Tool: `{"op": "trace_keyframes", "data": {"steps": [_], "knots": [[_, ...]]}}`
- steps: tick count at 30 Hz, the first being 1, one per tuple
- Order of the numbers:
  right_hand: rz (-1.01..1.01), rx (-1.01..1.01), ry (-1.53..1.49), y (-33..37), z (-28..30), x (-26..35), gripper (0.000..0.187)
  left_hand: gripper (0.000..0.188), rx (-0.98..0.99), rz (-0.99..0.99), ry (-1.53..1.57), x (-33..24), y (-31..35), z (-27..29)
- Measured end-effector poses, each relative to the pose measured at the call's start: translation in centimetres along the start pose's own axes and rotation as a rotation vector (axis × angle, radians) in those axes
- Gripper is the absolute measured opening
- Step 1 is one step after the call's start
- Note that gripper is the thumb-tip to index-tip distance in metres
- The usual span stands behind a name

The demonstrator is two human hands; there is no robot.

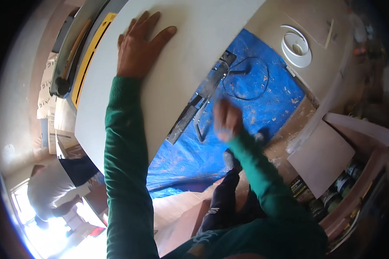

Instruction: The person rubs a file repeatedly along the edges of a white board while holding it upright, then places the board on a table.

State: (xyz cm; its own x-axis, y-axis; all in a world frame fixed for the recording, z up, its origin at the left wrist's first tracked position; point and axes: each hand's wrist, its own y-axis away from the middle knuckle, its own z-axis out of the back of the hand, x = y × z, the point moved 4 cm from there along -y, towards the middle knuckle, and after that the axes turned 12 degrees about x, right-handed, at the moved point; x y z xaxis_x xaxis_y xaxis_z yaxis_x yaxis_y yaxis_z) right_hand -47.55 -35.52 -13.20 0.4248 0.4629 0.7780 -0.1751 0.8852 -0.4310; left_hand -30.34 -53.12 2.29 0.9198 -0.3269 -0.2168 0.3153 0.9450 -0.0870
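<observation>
A large white board (164, 82) slants across the upper middle of the head view. My left hand (140, 45) lies flat on it, fingers stretched and thumb spread to the right. To the right of the board's edge, my right hand (227, 120) hangs over the blue sheet (263, 86), apart from the board and smeared by motion. Its fingers look curled in; whatever they may hold cannot be made out. A dark metal-and-plastic work stand (199, 105) shows partly from under the board, between its edge and my right hand.
A thin black cable (268, 77) loops over the blue sheet. Beyond lies a white ring-shaped roll (296, 46). A yellow level (93, 58) stands left of the board. Another person (52, 190) bends at the lower left. A pinkish panel (322, 157) leans near several tubs at right.
</observation>
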Motion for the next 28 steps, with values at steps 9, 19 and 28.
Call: {"op": "trace_keyframes", "data": {"steps": [9, 19, 28], "knots": [[-0.296, -0.126, -0.014, -6.3, 3.9, 1.6, 0.022, 0.075, 0.008, -0.044, 0.756, 0.7, 0.3, 0.7], [-0.093, -0.205, -0.021, -8.0, 3.1, 1.3, 0.021, 0.056, -0.023, -0.169, -0.491, -0.3, 0.7, -0.7], [-0.125, 0.021, -0.022, -1.1, -1.0, -0.2, 0.024, 0.063, -0.041, 0.028, -0.138, 0.4, 0.2, -1.2]]}}
